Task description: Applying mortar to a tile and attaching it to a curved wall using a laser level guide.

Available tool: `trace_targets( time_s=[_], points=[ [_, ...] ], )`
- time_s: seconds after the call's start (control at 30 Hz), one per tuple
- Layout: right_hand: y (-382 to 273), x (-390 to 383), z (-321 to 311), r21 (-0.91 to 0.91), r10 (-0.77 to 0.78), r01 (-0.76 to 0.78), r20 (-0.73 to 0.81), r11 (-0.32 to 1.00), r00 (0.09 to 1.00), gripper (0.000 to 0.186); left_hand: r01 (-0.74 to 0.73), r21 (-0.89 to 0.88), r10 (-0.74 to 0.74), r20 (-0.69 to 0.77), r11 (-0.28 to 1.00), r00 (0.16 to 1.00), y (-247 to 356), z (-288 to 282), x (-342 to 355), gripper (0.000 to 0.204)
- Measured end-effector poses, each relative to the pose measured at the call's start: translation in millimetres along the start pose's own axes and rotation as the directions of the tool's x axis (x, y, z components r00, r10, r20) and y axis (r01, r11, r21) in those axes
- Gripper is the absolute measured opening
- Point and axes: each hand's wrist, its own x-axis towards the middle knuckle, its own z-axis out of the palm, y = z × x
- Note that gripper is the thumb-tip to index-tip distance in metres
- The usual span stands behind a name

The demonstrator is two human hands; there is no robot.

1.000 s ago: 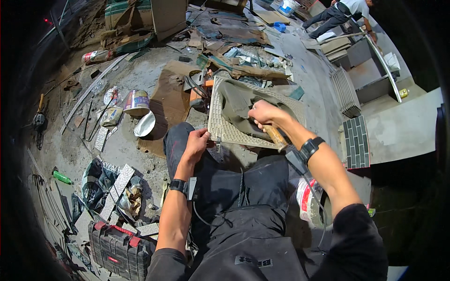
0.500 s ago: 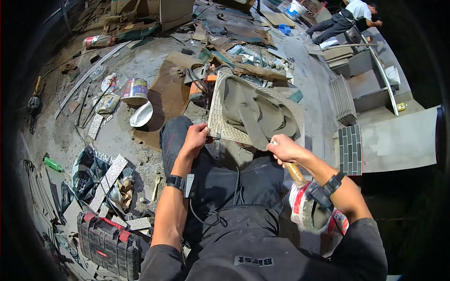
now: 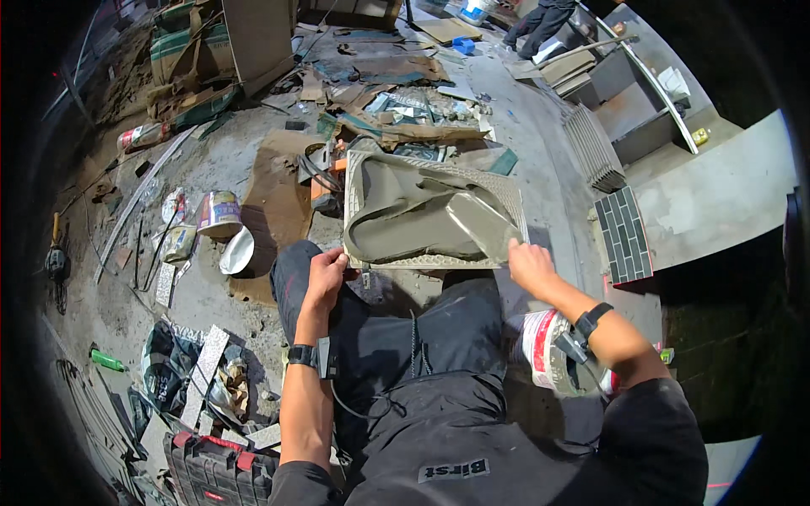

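Observation:
A square-cornered tile [image 3: 354,256] with a pale waffle-patterned back sits above my thighs, coated with thick grey mortar [image 3: 388,228] smeared in ridges and swirls. My left hand [image 3: 326,282] grips its lower left corner, fingers closed on the edge. At the tile's right side, my right hand [image 3: 530,270] holds a trowel, its flat blade [image 3: 479,221] lying on the mortar; the handle is mostly hidden by my fingers. Beside my right thigh stands a white-and-red bucket [image 3: 540,350] with grey material on it.
Cardboard [image 3: 266,202], an orange power tool [image 3: 325,190], tubs [image 3: 218,215] and scraps lie ahead and left. A toolbox [image 3: 207,472] is at lower left. Dark brick-patterned panel [image 3: 622,236] and stacked tiles [image 3: 591,148] are on the right. Another person's legs [image 3: 536,29] show at top right.
My right hand has moved with the trowel from mid-tile to its right edge, and the mortar now covers more of the tile. The other person's upper body has left the view.

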Motion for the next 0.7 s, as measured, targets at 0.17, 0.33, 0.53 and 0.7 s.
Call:
trace_targets(
  time_s=[0.17,0.33,0.53,0.7],
  points=[
    [23,35,-33,0.805,-0.05,-0.487,0.533,0.338,0.845,0.023,0.006,-0.011,-0.006,-0.009,1.0,1.0,1,2,0,0.029],
    [-23,78,-35,0.303,0.028,-0.051,0.081,0.952,0.996,0.032,-0.02,0.055,0.02,0.002,0.998,1.0,2,4,-3,0.03],
    [45,81,-8,0.14,0.155,-0.189,0.221,0.972,0.963,0.029,-0.032,0.098,0.037,-0.049,0.995,0.998,4,4,-5,0.032],
    [56,44,2,0.652,0.094,-0.445,0.5,0.614,0.861,0.022,-0.001,0.087,0.005,-0.043,0.996,0.999,6,5,-6,0.032]
  ],
)
